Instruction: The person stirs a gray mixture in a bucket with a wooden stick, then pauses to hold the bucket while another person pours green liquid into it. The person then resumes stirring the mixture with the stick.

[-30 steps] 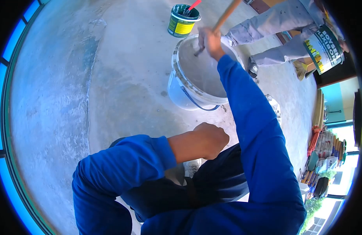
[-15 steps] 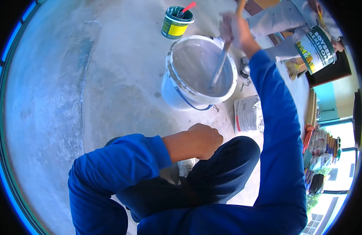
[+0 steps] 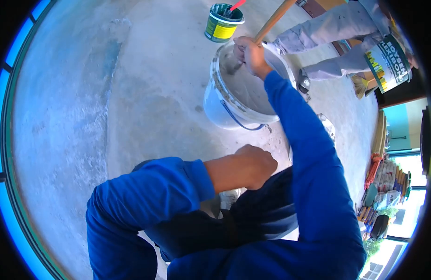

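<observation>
My right hand (image 3: 253,56) grips a wooden stick (image 3: 275,20) over a large white bucket (image 3: 221,108). Thick grey mixture (image 3: 253,88) fills much of the bucket, and the stick's lower end is in it, partly hidden by my hand. The bucket's rim is smeared with grey, and its dark handle hangs down the near side. My left hand (image 3: 257,165) is closed in a fist near my knee, its fingers curled under and mostly out of sight.
Beyond the bucket stands a small green tub (image 3: 224,31) with a red-handled tool in it. At the right, another person in pale trousers (image 3: 327,28) holds a Boysen Flexibond pail (image 3: 388,65). Stacked materials (image 3: 388,179) lie by the far-right windows.
My right hand has swung left and nearer, over the bucket, carrying the stick, whose lower end moved to the bucket's left side. My left fist stays closed. The view has shifted slightly.
</observation>
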Motion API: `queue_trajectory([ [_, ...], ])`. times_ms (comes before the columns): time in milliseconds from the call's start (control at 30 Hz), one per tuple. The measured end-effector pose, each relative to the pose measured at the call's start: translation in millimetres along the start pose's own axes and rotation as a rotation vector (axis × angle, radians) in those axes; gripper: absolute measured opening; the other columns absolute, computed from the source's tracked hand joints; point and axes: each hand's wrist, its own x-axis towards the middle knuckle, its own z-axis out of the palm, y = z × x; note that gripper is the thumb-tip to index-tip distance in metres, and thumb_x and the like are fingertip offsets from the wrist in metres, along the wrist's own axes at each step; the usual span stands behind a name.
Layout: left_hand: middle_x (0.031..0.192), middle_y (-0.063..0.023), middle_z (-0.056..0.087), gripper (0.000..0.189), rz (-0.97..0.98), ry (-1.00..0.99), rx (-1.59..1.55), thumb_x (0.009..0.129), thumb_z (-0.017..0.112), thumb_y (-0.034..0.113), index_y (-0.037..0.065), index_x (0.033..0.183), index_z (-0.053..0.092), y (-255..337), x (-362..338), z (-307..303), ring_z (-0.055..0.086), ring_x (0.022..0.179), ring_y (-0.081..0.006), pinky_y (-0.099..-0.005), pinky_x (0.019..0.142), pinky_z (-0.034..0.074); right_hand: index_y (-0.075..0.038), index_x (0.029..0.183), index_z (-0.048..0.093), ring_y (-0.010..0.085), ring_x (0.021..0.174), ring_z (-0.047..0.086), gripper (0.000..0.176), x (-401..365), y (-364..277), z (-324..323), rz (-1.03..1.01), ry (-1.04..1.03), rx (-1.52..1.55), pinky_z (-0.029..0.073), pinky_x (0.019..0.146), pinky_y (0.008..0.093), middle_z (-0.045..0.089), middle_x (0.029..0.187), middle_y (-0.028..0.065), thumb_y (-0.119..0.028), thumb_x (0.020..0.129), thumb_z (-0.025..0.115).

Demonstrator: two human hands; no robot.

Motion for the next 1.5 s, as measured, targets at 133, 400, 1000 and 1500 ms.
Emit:
queue_trajectory([
  [133, 0.102, -0.0168, 0.062, 0.029, 0.003, -0.016, 0.009, 0.083, 0.059, 0.022, 0.001, 0.103, 0.058, 0, 0, -2, 0.062, 0.096, -0.0339, -0.0440, 0.083, 0.048, -0.015, 0.055, 0.034, 0.0122, 0.039, 0.028, 0.034, -47, -12, -37, 0.328, -0.018, -0.031, 0.026, 0.041, 0.0290, 0.028, 0.047, -0.0018, -0.019, 0.085, 0.051],
  [400, 0.098, -0.0183, 0.062, 0.028, 0.078, 0.068, -0.042, 0.082, 0.059, 0.020, -0.001, 0.101, 0.058, 4, -7, 3, 0.062, 0.093, -0.0345, -0.0444, 0.081, 0.048, -0.014, 0.056, 0.038, 0.0122, 0.037, 0.033, 0.033, -12, -145, -11, -0.105, 0.085, -0.310, 0.027, 0.038, 0.0282, 0.035, 0.047, -0.0004, -0.022, 0.087, 0.046],
  [1000, 0.102, -0.0176, 0.061, 0.029, 0.017, -0.002, 0.010, 0.084, 0.058, 0.020, 0.000, 0.103, 0.058, 5, -1, 1, 0.061, 0.099, -0.0331, -0.0444, 0.084, 0.047, -0.014, 0.055, 0.033, 0.0113, 0.038, 0.029, 0.038, -54, -37, -35, 0.276, -0.039, -0.041, 0.025, 0.038, 0.0283, 0.031, 0.048, -0.0015, -0.022, 0.087, 0.052],
  [1500, 0.097, -0.0180, 0.062, 0.028, 0.065, 0.089, -0.014, 0.082, 0.059, 0.020, -0.001, 0.101, 0.058, -2, -5, 2, 0.063, 0.091, -0.0341, -0.0440, 0.080, 0.048, -0.007, 0.061, 0.049, 0.0115, 0.036, 0.040, 0.029, 42, -41, -46, -0.420, 0.224, -0.314, 0.031, 0.035, 0.0283, 0.043, 0.048, 0.0020, -0.019, 0.087, 0.053],
])
